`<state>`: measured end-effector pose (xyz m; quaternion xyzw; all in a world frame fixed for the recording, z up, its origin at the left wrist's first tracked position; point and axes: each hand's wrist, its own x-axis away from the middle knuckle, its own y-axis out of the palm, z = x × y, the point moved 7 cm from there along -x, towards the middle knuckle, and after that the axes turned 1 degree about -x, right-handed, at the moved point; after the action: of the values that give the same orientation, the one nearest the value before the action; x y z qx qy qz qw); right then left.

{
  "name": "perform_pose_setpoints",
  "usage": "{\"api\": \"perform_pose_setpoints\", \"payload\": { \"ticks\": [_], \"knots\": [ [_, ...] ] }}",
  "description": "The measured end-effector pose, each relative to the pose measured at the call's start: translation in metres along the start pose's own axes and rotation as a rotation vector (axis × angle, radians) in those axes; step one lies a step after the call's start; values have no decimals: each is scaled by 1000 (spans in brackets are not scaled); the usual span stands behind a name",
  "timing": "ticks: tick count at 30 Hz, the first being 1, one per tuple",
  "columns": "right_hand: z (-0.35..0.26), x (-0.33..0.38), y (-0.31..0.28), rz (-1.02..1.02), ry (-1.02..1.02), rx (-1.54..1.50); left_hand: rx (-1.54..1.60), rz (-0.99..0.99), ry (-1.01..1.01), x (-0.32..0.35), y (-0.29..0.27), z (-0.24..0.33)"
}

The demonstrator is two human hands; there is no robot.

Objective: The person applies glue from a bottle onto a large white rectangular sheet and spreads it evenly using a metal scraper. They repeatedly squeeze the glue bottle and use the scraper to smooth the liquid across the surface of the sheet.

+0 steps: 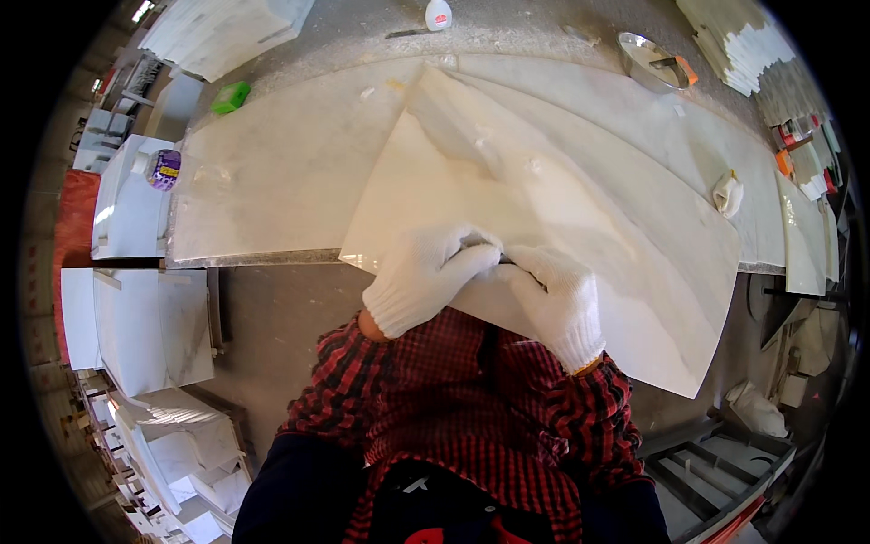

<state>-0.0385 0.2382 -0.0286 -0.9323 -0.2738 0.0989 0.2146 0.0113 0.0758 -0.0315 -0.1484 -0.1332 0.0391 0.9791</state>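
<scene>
My left hand (pixel 428 274) and my right hand (pixel 564 297), both in white knitted gloves, meet over the near edge of a glossy white marble-look slab (pixel 648 272). Their fingertips pinch together, and a small dark bit shows between them, too small to name. Gloved fingers hide whatever else they hold. The slab lies askew on larger pale slabs (pixel 272 172), its near right corner jutting past their front edge toward me. Red-and-black checked sleeves cover both forearms.
On the far side stand a metal bowl (pixel 632 59) with a tool in it and a white bottle (pixel 439 14). A green box (pixel 230 97) and a purple-labelled bottle (pixel 164 170) are at left. A crumpled white cloth (pixel 728 194) lies right. Stacked slabs (pixel 217 32) stand behind.
</scene>
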Motion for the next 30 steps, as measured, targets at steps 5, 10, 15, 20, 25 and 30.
{"api": "perform_pose_setpoints", "payload": {
  "ticks": [5, 10, 15, 20, 25, 30],
  "knots": [
    [16, -6, -33, 94, 251, 158, -316, 22, -231, -2, -39, -5],
    [40, -51, -61, 223, 178, 372, -574, 494, 202, -4, -108, -25],
    [42, -68, -50, 243, 142, 427, -805, 450, 370, -17, -113, -33],
    [41, -77, -38, 202, 141, 568, -789, 443, 327, -19, -117, -40],
    [36, -79, -30, 212, 113, 778, -808, 440, 316, -22, -116, -43],
    [32, -81, -24, 245, 103, 767, -817, 447, 294, -24, -114, -42]
  ]
}}
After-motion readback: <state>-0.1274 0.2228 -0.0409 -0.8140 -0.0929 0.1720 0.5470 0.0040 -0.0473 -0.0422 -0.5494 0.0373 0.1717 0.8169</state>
